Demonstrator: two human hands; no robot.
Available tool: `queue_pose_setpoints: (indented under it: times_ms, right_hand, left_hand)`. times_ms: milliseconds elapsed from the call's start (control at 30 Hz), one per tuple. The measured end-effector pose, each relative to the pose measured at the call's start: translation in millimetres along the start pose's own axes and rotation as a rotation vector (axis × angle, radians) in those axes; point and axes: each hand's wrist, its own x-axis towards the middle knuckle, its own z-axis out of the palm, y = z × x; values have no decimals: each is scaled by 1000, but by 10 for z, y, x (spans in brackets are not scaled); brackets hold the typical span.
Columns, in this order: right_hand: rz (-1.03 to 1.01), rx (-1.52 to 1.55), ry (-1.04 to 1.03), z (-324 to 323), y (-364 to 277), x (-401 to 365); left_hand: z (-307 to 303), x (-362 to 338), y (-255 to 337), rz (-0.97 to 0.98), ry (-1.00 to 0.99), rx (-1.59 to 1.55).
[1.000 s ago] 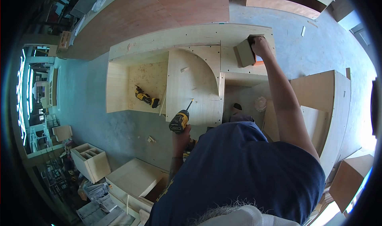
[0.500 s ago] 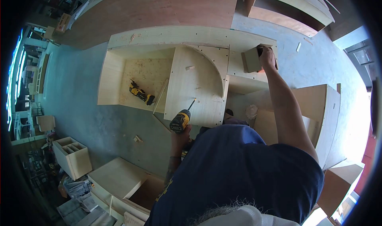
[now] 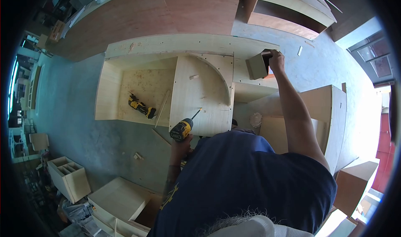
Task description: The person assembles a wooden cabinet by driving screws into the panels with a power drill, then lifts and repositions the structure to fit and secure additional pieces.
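Head cam: left hand (image 3: 181, 144) closed round the grip of a yellow-and-black cordless drill (image 3: 182, 129), at the near edge of a pale plywood cabinet (image 3: 184, 95) lying flat. Its long thin bit (image 3: 195, 114) points up & right over the mid panel, w/ a yellowish tip; can't tell if the tip touches wood.

Right hand (image 3: 277, 62) is at the dark open end of a grey-brown rectangular box (image 3: 257, 67), nr the cabinet's far R corner. Fingers curled; can't tell if they grip the rim or reach inside. Box sits tilted w/ a bit of orange showing under the hand.

On the mid panel: a curved pale wood strip (image 3: 221, 75) along its far R part, plus a small wood offcut (image 3: 194, 76) L of it. Dark screw-like dots along panel edges.

In the cabinet's open L bay: a second yellow-and-black cordless tool (image 3: 142, 107) on its side, sawdust round it, & a thin wood stick (image 3: 163, 108) slanting nr the bay's R side.

Grey floor (image 3: 112, 147) L of the person has small wood scraps (image 3: 138, 156). Crumpled whitish plastic (image 3: 256, 120) lies R of the cabinet's near side. Reddish-brown panel (image 3: 188, 11) beyond the far edge.
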Motion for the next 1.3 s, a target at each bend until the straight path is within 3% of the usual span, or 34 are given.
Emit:
queue_pose_setpoints:
  times_ms: [200,300,367,433,533,633,700,800,967,1033,1167,1267,1300]
  right_hand:
    - [111,20,-24,-408,-143,-131]
    - [306,162,-51,-578,-317,-240]
    - [364,757,-44,-531,-380,-322]
    - [342,1012,-199,-393,-492,-473]
    - [141,559,-282,-311,-921,-790]
    - [87,603,-279,96,-974,-930]
    - [14,582,-154,453,-882,-905]
    - [-114,528,-159,711,-778,-863]
    - [-318,574,-312,839,-527,-897]
    - [-402,436,-337,852,-505,-894]
    - [-422,279,-425,798,-594,-817]
    - [-328,190,-492,757,-675,-816]
    - [-301,239,-389,924,-618,-862]
  left_hand:
    - [-135,96,-24,-64,-73,-38]
    - [-168,130,-67,-28,-81,38]
    - [-156,156,-71,5,-66,71]
    - [-179,145,14,135,-68,178]
    - [-161,86,161,63,-42,179]
    - [-74,-11,488,-117,-38,200]
    - [42,-83,645,-129,9,195]
    - [201,-129,835,-195,79,129]
    - [168,-114,1181,-330,100,112]
    - [127,-92,1282,-94,172,197]
    - [-45,215,1461,-135,112,386]
    - [-217,559,1485,54,76,627]
    - [-239,634,1632,81,44,716]
